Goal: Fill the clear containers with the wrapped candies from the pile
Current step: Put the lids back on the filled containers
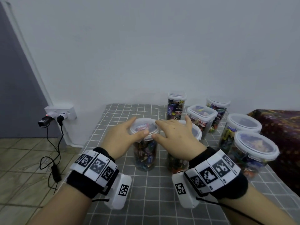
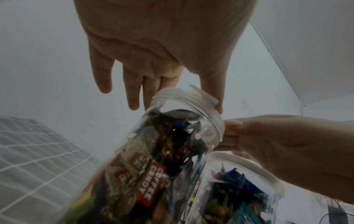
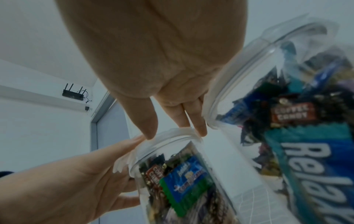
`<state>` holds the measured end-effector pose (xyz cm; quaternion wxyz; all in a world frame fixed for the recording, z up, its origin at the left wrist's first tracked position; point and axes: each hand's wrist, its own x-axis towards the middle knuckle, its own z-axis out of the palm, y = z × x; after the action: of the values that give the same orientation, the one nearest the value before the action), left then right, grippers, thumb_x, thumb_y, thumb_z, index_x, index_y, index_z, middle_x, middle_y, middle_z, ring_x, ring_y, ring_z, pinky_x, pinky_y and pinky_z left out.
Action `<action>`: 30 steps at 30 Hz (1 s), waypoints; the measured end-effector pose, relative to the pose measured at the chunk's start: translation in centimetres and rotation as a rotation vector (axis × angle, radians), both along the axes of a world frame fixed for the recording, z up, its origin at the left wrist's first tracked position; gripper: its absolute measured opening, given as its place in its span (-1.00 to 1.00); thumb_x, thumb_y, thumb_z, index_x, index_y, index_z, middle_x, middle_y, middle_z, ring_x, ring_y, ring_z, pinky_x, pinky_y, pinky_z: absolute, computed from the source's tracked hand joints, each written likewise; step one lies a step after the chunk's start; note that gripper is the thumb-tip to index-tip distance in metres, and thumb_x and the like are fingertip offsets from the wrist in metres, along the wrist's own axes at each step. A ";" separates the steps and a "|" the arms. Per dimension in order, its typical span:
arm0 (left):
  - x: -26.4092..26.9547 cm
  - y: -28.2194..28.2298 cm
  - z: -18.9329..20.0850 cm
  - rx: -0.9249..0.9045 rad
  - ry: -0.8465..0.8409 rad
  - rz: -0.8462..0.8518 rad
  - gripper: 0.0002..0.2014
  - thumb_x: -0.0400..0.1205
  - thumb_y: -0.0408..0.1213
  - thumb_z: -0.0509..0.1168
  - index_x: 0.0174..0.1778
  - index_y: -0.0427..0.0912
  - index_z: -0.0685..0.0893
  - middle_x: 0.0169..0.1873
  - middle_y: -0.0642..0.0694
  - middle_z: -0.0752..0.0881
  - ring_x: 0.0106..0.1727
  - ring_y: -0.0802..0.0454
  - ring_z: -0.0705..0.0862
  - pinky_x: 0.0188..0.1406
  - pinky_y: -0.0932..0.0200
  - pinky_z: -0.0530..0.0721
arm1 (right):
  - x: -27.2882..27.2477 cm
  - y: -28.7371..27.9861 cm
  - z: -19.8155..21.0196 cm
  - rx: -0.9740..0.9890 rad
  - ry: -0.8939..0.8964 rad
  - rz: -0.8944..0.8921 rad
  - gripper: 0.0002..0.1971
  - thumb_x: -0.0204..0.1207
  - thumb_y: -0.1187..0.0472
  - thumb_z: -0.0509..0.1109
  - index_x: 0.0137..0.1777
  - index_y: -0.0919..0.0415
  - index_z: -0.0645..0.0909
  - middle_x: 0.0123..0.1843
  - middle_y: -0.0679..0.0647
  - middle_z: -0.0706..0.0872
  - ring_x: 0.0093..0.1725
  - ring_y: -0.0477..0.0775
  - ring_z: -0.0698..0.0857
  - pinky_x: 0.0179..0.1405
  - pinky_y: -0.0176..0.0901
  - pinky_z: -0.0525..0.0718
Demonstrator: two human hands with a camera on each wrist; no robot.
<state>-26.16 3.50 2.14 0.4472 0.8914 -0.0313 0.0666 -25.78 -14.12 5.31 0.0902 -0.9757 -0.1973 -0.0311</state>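
Observation:
A tall round clear container [image 1: 145,153] packed with wrapped candies stands on the grey checked cloth [image 1: 146,192], its white-rimmed lid [image 1: 143,127] on top. My left hand [image 1: 138,126] holds the lid's left side, thumb on the near rim and fingers over the far edge. My right hand [image 1: 155,129] pinches the lid's right rim with its thumb in front. The left wrist view shows that container [image 2: 153,166] and the right thumb on its rim. In the right wrist view both thumbs meet at the lid [image 3: 172,134]. No loose candy pile is in view.
Several lidded, candy-filled containers stand close by: one under my right palm [image 1: 197,132], a tall square one [image 1: 176,106], others at right [image 1: 256,148]. A dark patterned cloth [image 1: 282,127] lies far right. A wall socket with cables [image 1: 60,112] is left of the table edge.

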 end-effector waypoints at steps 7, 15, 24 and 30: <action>0.1 0.4 -2.0 -0.105 -0.034 -0.016 -0.07 0.28 0.46 0.34 0.55 0.15 0.34 0.31 0.19 0.60 0.29 0.21 0.56 0.34 0.14 0.50 | 0.0 0.4 0.2 -0.061 -0.016 -0.002 -0.52 0.64 -0.18 0.06 0.46 0.02 0.41 0.43 -0.08 0.54 0.48 -0.01 0.38 0.53 0.35 -0.24; 0.6 2.4 -1.9 -0.138 0.099 -0.239 0.06 0.10 0.46 0.41 0.53 0.36 0.14 0.51 0.25 0.33 0.51 0.25 0.32 0.45 0.13 0.34 | 1.1 1.1 0.6 0.020 0.061 -0.037 -0.60 0.62 -0.09 0.10 0.31 0.12 0.46 0.31 0.02 0.57 0.42 0.08 0.43 0.53 0.32 -0.18; 1.2 3.3 -2.2 -0.023 0.012 -0.221 -0.11 0.05 0.53 0.36 0.35 0.57 0.27 0.45 0.23 0.44 0.45 0.30 0.39 0.39 0.25 0.35 | 2.4 3.0 0.3 -0.001 0.057 -0.073 -0.62 0.65 -0.09 0.05 0.20 0.16 0.49 0.26 0.07 0.61 0.32 0.12 0.51 0.51 0.35 -0.04; 1.1 2.8 -2.5 -0.047 -0.033 -0.158 -0.27 0.24 0.10 0.46 0.31 0.51 0.32 0.46 0.12 0.49 0.45 0.25 0.42 0.49 0.15 0.37 | 2.4 3.3 0.4 0.028 0.048 -0.092 -0.66 0.65 -0.03 0.07 0.24 0.17 0.46 0.23 0.08 0.63 0.28 0.13 0.56 0.53 0.31 -0.01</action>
<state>-25.07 6.30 -0.32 0.4712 0.8742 -0.1074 0.0465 -23.42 -10.86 5.76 0.1071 -0.9828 -0.1495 -0.0144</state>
